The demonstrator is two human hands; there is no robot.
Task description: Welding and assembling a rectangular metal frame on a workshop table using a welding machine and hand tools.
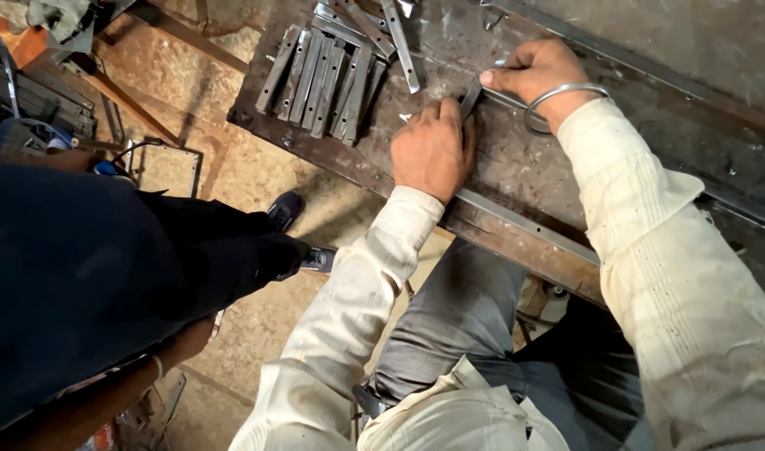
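My left hand rests knuckles-up on a dark steel worktable, fingers curled around a short flat metal strip that stands tilted between both hands. My right hand, with a metal bangle at the wrist, pinches the strip's upper end against a thin steel bar lying on the table. A long grey metal bar runs along the table's near edge under my left wrist.
A row of several short cut metal pieces lies at the table's left end, with longer strips beside them. Another person in dark clothes and dark shoes stands at left on the stone floor. Metal frames lie on the floor.
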